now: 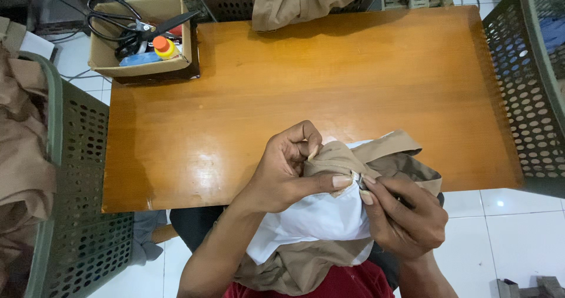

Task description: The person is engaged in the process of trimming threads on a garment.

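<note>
A cardboard box [144, 36] is sitting at the far left corner of the table [306, 86], overhanging the edge. It is holding black scissors [132, 27], a small yellow bottle with an orange cap [165, 47] and a flat blue packet [138, 58]. 2 green perforated baskets are flanking the table: the left basket [76, 180] is holding brown cloth [20, 151], and the right basket [529, 92] is showing something blue inside near its top. Another tan garment [300, 1] is hanging over the far edge of the table.

The person is holding a tan garment with white lining [329, 215] at the near edge of the table, partly over the lap. The left hand [288, 165] is curling in from the left, its thumb stretching flat across the cloth and its fingers bunching a tan fold above. The right hand [406, 215] is coming in from the lower right, its thumb and forefinger pinching together on a small metal piece [356, 179] at the fabric's seam, just beside the left thumb tip. Both grips are clamped on the garment, with the wrists angling inward toward each other.
</note>
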